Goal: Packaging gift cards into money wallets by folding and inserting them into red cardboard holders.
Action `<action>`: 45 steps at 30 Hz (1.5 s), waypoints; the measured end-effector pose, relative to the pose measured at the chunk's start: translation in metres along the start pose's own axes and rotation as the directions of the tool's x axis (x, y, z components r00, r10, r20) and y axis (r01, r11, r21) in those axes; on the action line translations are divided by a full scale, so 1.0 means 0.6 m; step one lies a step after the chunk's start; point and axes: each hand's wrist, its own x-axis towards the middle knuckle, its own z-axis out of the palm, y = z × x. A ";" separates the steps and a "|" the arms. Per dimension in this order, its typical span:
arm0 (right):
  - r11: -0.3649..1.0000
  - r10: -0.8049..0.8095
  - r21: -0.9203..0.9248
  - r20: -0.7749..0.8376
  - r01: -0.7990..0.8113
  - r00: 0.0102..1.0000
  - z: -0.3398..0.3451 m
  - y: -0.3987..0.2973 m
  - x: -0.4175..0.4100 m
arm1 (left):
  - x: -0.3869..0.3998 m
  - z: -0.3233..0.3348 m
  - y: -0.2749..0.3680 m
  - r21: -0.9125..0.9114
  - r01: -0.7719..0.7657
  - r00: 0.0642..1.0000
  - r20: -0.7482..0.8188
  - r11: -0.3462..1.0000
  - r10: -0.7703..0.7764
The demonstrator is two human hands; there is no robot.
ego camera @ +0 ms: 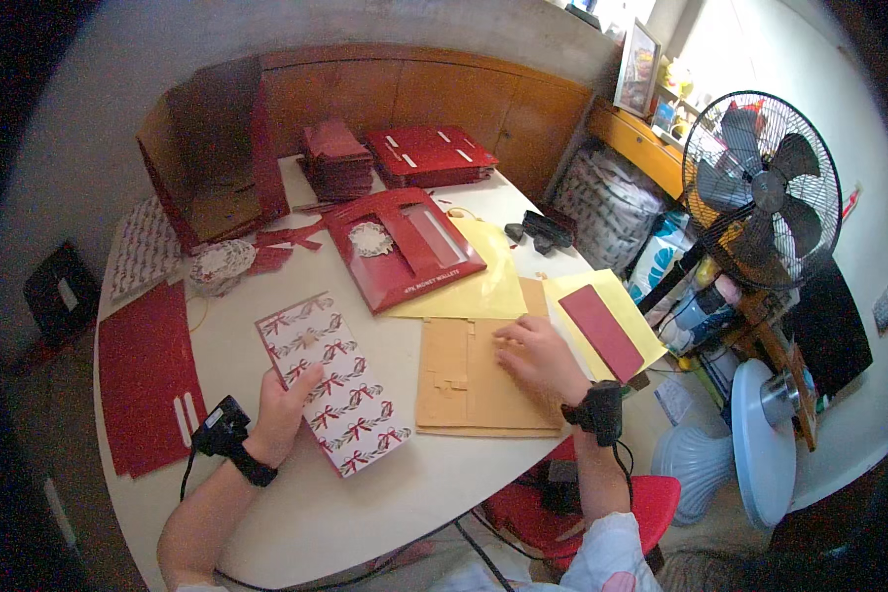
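Observation:
My left hand (287, 399) holds a long white paper wallet (348, 381) printed with rows of red bows and green sprigs, the thumb lying on its face. Under the fingers of my right hand (536, 351) is a brown cardboard piece (459, 377) with torn patches; whether they press on it I cannot tell. Right of that hand, a dark red card strip (599, 333) lies on a yellow sheet (644, 344). Beyond the cardboard, a red windowed package (403, 248) with a white lacy paper piece (370, 240) in one window rests partly on another yellow sheet (488, 281).
At the back stand an open cardboard box (214, 148), a stack of dark red cards (337, 163) and a pile of red packages (429, 152). Red sheets (144, 385) lie at the left table edge. A black fan (762, 189) and a red stool (636, 510) stand right.

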 end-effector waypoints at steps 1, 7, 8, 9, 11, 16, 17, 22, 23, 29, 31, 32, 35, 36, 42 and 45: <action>1.000 -0.001 0.000 0.000 0.001 1.000 0.007 -0.005 0.004 | 0.000 0.001 0.001 0.015 0.010 1.000 -0.005 1.000 -0.010; 0.992 -0.028 0.121 0.029 0.024 0.999 0.033 -0.033 0.032 | 0.003 -0.009 -0.008 0.046 0.012 1.000 -0.017 0.999 -0.011; 0.994 0.007 0.106 0.022 -0.010 1.000 0.037 -0.035 0.031 | 0.003 -0.010 -0.009 0.058 0.010 1.000 -0.005 0.998 -0.009; 0.995 0.041 0.093 0.014 -0.042 0.999 0.039 -0.039 0.030 | 0.003 -0.011 -0.009 0.057 0.009 1.000 -0.009 0.998 -0.009; 0.993 0.059 0.100 -0.005 -0.058 0.998 0.040 -0.046 0.031 | 0.004 -0.014 -0.012 0.007 -0.008 1.000 0.008 1.000 0.008; 0.983 0.121 0.149 -0.057 -0.112 0.991 0.043 -0.051 0.029 | 0.004 -0.009 -0.010 -0.035 0.034 0.999 0.016 0.999 -0.033; 0.985 0.112 0.136 -0.062 -0.103 0.992 0.044 -0.049 0.030 | 0.004 -0.008 -0.009 -0.035 0.051 0.999 0.015 0.998 -0.051; 0.988 0.108 0.115 -0.053 -0.101 0.993 0.047 -0.045 0.032 | 0.004 -0.008 -0.009 -0.025 0.047 0.999 0.017 0.999 -0.046; 0.989 0.108 0.108 -0.056 -0.102 0.993 0.048 -0.045 0.032 | 0.004 -0.008 -0.010 -0.027 0.050 0.999 0.018 0.998 -0.050; 0.992 0.115 0.061 -0.068 -0.111 0.991 0.047 -0.053 0.033 | 0.008 -0.018 -0.021 0.061 0.014 1.000 0.023 0.998 -0.016; 0.992 0.120 0.046 -0.069 -0.117 0.990 0.047 -0.054 0.034 | 0.007 -0.017 -0.019 0.059 0.013 1.000 0.022 0.998 -0.015; 0.993 0.116 0.038 -0.073 -0.114 0.991 0.047 -0.055 0.035 | 0.006 -0.016 -0.016 0.058 0.012 1.000 0.022 0.998 -0.013; 0.992 0.123 0.007 -0.076 -0.123 0.989 0.045 -0.057 0.034 | 0.002 -0.006 -0.004 0.015 0.011 1.000 0.014 1.000 -0.011; 0.991 0.131 -0.011 -0.075 -0.132 0.989 0.045 -0.058 0.034 | 0.002 -0.007 -0.004 0.015 0.011 1.000 0.012 1.000 -0.011; 0.989 0.137 -0.046 -0.065 -0.140 0.988 0.047 -0.060 0.037 | 0.001 -0.006 -0.002 0.021 0.027 1.000 0.009 0.999 -0.027; 0.990 0.133 -0.048 -0.065 -0.136 0.989 0.048 -0.059 0.037 | 0.000 -0.006 -0.001 0.014 0.029 1.000 -0.002 0.999 -0.029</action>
